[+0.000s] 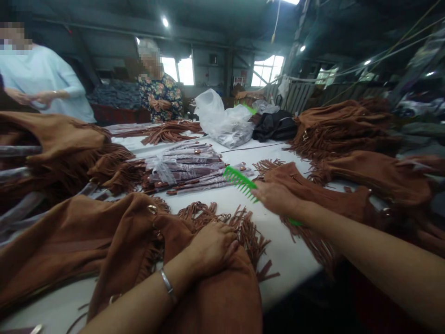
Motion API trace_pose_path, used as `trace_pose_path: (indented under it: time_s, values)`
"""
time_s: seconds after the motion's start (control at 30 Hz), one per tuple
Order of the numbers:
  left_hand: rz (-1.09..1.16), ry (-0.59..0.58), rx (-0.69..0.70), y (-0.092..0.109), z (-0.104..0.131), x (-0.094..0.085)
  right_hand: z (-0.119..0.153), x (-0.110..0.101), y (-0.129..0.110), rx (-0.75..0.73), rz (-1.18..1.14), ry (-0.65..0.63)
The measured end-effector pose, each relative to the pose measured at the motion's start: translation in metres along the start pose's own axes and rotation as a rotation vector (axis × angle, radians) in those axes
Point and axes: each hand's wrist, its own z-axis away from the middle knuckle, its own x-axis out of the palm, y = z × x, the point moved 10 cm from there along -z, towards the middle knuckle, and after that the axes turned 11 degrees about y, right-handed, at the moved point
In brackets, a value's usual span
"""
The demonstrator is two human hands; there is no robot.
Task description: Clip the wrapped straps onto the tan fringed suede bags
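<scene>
My right hand is closed around a bright green wide-toothed comb, which sticks out to the left above the white tabletop with its teeth downward. A little of the green shows below the hand too. My left hand lies flat, palm down, on a brown suede-like bag. Loose fringe fans out from the bag just beyond my left fingers, apart from the comb. Under my right wrist lies another brown fringed bag.
Plastic-wrapped brown straps lie mid-table. Behind them are a clear plastic bag and a black cloth item. Brown fringed bags are piled at left and right. Two people stand across the table.
</scene>
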Motion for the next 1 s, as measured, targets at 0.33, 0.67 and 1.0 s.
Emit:
trace_pose_path:
  time_s: [0.33, 0.67, 1.0]
  values:
    - [0.059, -0.05, 0.062, 0.002, 0.005, 0.002, 0.001, 0.045, -0.021, -0.069, 0.086, -0.05]
    - [0.108, -0.055, 0.066, 0.003, 0.004, -0.002, -0.033, 0.04, 0.044, 0.12, 0.111, -0.094]
    - [0.208, 0.007, 0.061, 0.001, 0.002, -0.006, 0.008, 0.016, -0.087, -0.318, 0.09, 0.023]
